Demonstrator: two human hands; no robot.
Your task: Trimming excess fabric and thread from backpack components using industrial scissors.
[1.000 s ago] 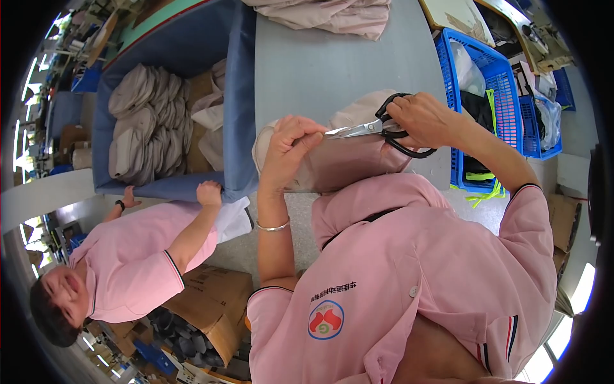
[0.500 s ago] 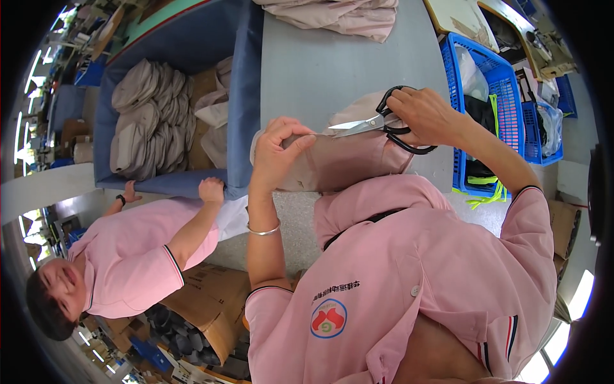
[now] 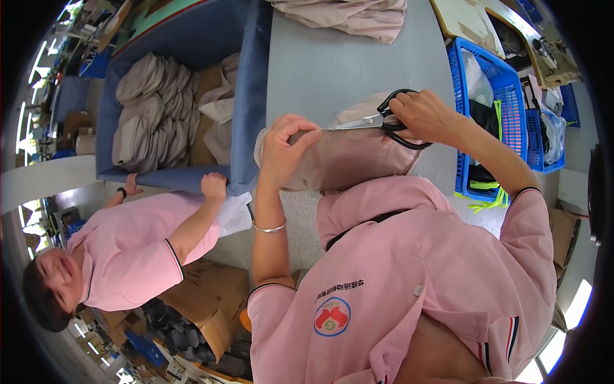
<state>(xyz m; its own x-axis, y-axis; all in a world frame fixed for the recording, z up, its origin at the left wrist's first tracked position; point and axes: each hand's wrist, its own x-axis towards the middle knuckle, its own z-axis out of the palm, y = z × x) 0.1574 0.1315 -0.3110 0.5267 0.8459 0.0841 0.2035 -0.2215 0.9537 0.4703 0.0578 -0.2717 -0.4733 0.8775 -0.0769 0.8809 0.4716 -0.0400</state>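
My right hand (image 3: pixel 425 117) grips the black-handled scissors (image 3: pixel 366 122), with fingers through the handle loops. The blades point left and look nearly closed, their tips close to my left fingertips. My left hand (image 3: pixel 288 146) is closed in a pinch between thumb and fingers at the upper edge of a beige-pink fabric piece (image 3: pixel 345 160). What exactly sits in the pinch, perhaps a thread or an edge, is too small to make out. The fabric piece lies at the near edge of the grey table (image 3: pixel 358 70), in front of my body.
More beige fabric (image 3: pixel 345 16) lies at the table's far end. Left stands a blue-walled bin (image 3: pixel 246 96) holding stacked beige pieces (image 3: pixel 153 115). A co-worker in a pink shirt (image 3: pixel 137 246) rests both hands by the bin. Blue plastic baskets (image 3: pixel 515 121) with bags and neon-yellow cords stand right.
The scissor blades have closed from slightly apart, their tips still near my left fingertips. My left hand keeps its pinch. The whole view has shifted slightly.
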